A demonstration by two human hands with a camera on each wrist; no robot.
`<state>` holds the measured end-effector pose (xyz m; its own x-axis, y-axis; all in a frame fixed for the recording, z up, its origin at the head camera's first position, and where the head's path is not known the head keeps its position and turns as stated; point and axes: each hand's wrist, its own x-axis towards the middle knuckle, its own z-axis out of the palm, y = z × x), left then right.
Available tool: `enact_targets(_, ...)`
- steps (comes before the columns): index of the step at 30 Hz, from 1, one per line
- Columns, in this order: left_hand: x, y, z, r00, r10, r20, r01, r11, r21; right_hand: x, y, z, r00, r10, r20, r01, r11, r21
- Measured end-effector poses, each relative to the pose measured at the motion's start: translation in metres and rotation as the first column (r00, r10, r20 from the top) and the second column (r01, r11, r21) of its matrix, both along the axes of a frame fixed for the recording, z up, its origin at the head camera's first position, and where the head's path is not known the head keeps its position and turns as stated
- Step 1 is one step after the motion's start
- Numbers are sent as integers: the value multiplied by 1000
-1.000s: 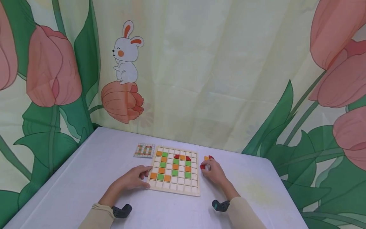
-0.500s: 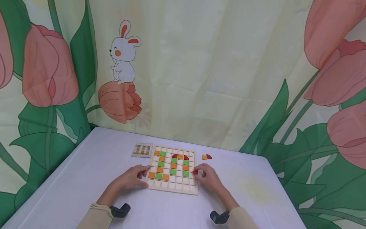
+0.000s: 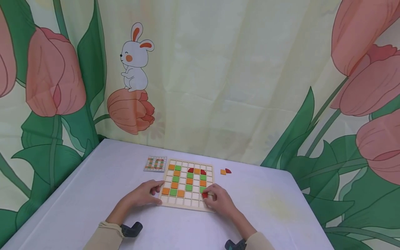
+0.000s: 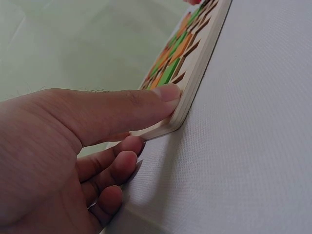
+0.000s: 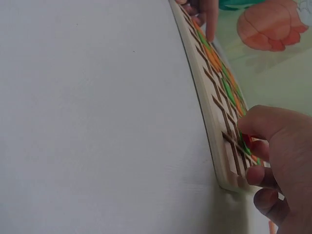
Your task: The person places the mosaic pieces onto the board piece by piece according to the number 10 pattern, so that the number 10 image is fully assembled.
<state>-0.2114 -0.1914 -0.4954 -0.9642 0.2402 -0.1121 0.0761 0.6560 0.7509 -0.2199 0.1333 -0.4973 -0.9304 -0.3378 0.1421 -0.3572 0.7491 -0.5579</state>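
Note:
A wooden grid board lies on the table, with orange, green and red tiles set in several of its cells. At its left side my left hand steadies it: the thumb rests on the near corner and the index finger touches the edge further up. In the left wrist view that thumb lies flat on the frame, with the other fingers loosely bent beside the edge. Over the board's right part, my right hand pinches a red tile just below a green one. The fingers partly hide the tile's shape.
A small pattern card lies beyond the board's far left corner. To the right are a loose orange square tile and a red quarter-round tile. The white-covered table meets a printed curtain behind.
My right hand has carried the red tile from beside the loose tiles leftward and nearer, onto the board's right part. The left hand stays at the board's left edge.

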Motion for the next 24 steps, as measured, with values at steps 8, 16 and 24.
enact_targets(8, -1, 0, -1, 1000, 1, -3, -1, 1000, 1, 1, -6, -1, 999, -18, -27, 19, 999, 38)
enact_targets(16, 0, 0, 1, 1000, 6, -3, -6, 1000, 1, -2, -4, 1, 999, -9, -31, 10, 999, 40)
enact_targets(24, 1, 0, 2, 1000, -2, -1, 2, 1000, -10, -5, -5, 1, 1000, -14, 21, 13, 1000, 24)
